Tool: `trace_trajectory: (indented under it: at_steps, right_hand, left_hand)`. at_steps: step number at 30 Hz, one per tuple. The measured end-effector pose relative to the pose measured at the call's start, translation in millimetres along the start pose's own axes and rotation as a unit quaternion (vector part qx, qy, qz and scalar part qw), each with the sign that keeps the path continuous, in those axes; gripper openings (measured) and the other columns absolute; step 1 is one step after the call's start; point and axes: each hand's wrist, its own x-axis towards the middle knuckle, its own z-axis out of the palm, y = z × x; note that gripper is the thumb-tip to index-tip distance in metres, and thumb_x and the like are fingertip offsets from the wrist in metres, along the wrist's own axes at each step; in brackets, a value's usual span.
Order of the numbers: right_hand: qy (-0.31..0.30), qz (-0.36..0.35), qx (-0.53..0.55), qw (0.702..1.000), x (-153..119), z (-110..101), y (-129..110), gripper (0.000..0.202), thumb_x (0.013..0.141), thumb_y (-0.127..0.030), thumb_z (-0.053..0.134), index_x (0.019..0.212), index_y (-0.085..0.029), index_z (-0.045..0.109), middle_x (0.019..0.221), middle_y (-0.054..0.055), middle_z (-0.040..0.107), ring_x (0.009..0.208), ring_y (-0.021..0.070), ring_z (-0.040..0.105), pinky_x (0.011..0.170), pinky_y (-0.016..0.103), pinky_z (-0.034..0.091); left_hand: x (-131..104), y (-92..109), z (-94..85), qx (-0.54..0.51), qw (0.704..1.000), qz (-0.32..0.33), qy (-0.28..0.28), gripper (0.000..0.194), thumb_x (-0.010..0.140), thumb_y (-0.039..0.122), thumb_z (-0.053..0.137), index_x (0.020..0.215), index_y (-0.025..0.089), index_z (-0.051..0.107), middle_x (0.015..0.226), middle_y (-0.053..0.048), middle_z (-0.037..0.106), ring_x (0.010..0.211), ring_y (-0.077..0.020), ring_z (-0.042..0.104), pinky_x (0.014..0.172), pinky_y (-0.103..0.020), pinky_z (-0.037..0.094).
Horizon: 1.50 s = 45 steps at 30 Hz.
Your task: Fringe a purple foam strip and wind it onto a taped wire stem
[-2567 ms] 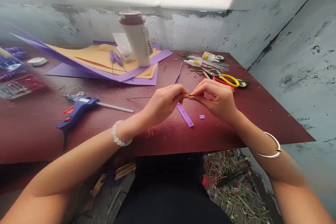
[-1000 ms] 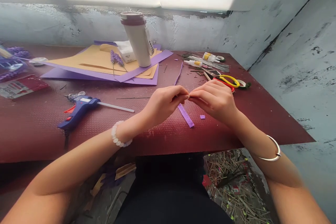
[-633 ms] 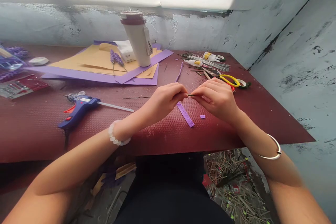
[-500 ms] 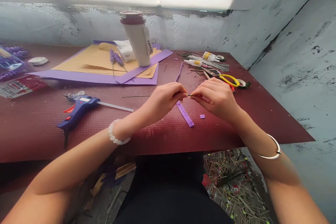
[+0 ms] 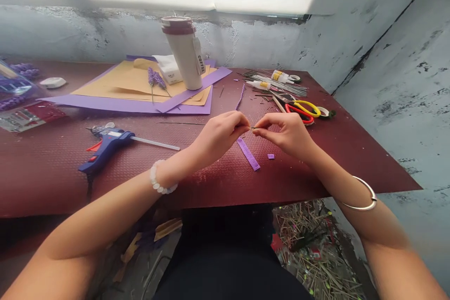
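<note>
A thin dark wire (image 5: pixel 181 123) is pinched between the thumb and finger of my left hand (image 5: pixel 223 133); its long end sticks out to the left above the table. At its other end, my right hand (image 5: pixel 288 133) pinches the wire tip, the fingertips of both hands nearly meeting. Below them lies a purple crepe paper strip (image 5: pixel 248 154), with a small purple paper square (image 5: pixel 270 156) to its right. A twisted purple strip (image 5: pixel 240 97) lies behind my left hand. What else the fingertips cover is hidden.
A blue glue gun (image 5: pixel 110 143) lies left. Behind stand a coffee cup (image 5: pixel 184 58) and flat purple and tan paper (image 5: pixel 105 84). Wires (image 5: pixel 295 88), glue bottles (image 5: pixel 280 76), red-handled pliers or scissors (image 5: pixel 298 115) and a yellow-handled tool (image 5: pixel 311 108) are at right. The wall borders the table.
My right hand has turned and drawn slightly back toward me, uncovering the red handles. The wire's free end has shifted left and up a little. Both hands keep their pinch.
</note>
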Motion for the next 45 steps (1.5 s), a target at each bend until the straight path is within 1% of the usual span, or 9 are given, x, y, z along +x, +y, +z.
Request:
trace_trajectory:
  at_steps: [8,13,16,18,22,25,32,40,45]
  right_hand:
    - [-0.03,0.082,0.129,0.988,3.8,-4.8,-6.9,0.017,0.076,-0.031,0.073,0.067,-0.017,0.07,0.066,0.003,0.07,0.064,0.0143,0.059,0.064,0.031,0.044]
    - [-0.079,0.164,0.275,0.944,4.6,-2.5,-3.8,0.023,0.071,-0.034,0.077,0.063,-0.017,0.064,0.061,-0.001,0.064,0.061,0.0116,0.054,0.061,0.028,0.04]
    - [-0.076,0.175,0.329,0.925,4.1,1.3,0.0,0.023,0.071,-0.031,0.076,0.062,-0.017,0.06,0.06,-0.003,0.06,0.061,0.01,0.05,0.062,0.027,0.038]
    - [-0.064,0.162,0.319,0.932,4.2,2.2,0.6,0.023,0.072,-0.029,0.075,0.062,-0.017,0.058,0.061,-0.003,0.058,0.061,0.0101,0.05,0.062,0.028,0.037]
    - [-0.034,0.105,0.209,0.972,4.6,0.3,-1.2,0.022,0.075,-0.03,0.072,0.065,-0.018,0.057,0.063,-0.002,0.057,0.063,0.0112,0.048,0.061,0.029,0.035]
    - [-0.015,0.034,0.113,0.993,3.9,-0.7,-1.1,0.019,0.079,-0.026,0.068,0.066,-0.018,0.057,0.065,-0.002,0.057,0.065,0.0119,0.048,0.063,0.03,0.036]
    - [-0.016,-0.078,-0.013,0.997,1.0,-0.8,3.5,0.014,0.085,-0.021,0.063,0.071,-0.018,0.06,0.071,0.001,0.063,0.068,0.0133,0.055,0.065,0.029,0.042]
    - [-0.029,0.024,0.089,0.995,2.4,-2.8,4.5,0.019,0.078,-0.031,0.072,0.068,-0.017,0.063,0.066,0.001,0.064,0.065,0.0135,0.053,0.063,0.031,0.04]
    - [-0.043,0.109,0.203,0.972,3.7,-2.0,-0.7,0.028,0.072,-0.04,0.078,0.065,-0.018,0.064,0.065,0.002,0.064,0.063,0.0135,0.052,0.063,0.031,0.039]
  left_hand:
    - [0.4,-3.0,-0.8,0.129,0.981,0.132,0.052,0.015,0.096,0.019,0.054,0.083,0.015,0.06,0.075,-0.002,0.067,0.066,-0.0125,0.058,0.065,-0.024,0.045]
    - [3.2,-3.1,-7.0,0.216,0.949,0.224,0.041,0.021,0.099,0.014,0.046,0.084,0.015,0.06,0.073,-0.001,0.066,0.068,-0.0138,0.059,0.076,-0.028,0.047]
    - [2.6,-4.4,-5.3,0.222,0.949,0.222,0.033,0.024,0.1,0.013,0.042,0.084,0.016,0.06,0.073,0.0,0.065,0.067,-0.0129,0.059,0.078,-0.027,0.047]
    - [1.9,-5.4,-2.3,0.2,0.959,0.199,0.039,0.022,0.1,0.016,0.044,0.086,0.016,0.06,0.074,-0.001,0.066,0.066,-0.0124,0.058,0.074,-0.026,0.047]
    - [2.2,-5.7,0.2,0.089,0.991,0.103,0.013,0.018,0.099,0.026,0.049,0.091,0.016,0.062,0.081,-0.002,0.069,0.066,-0.011,0.059,0.062,-0.023,0.045]
    - [3.5,-5.3,-2.8,0.009,0.998,0.051,-0.017,0.017,0.098,0.025,0.052,0.092,0.015,0.065,0.081,-0.003,0.069,0.068,-0.0106,0.06,0.061,-0.021,0.044]
    - [5.5,-6.4,-8.3,0.006,0.997,0.019,-0.079,0.019,0.096,0.021,0.052,0.085,0.015,0.067,0.078,-0.003,0.069,0.068,-0.0119,0.06,0.062,-0.023,0.045]
    - [3.7,-5.7,-4.3,0.1,0.99,0.094,-0.013,0.022,0.099,0.022,0.047,0.086,0.016,0.064,0.079,-0.003,0.066,0.072,-0.013,0.059,0.065,-0.023,0.046]
    - [2.1,-5.3,-4.3,0.156,0.975,0.153,0.042,0.02,0.099,0.021,0.048,0.086,0.018,0.062,0.078,-0.002,0.067,0.073,-0.014,0.055,0.068,-0.026,0.046]
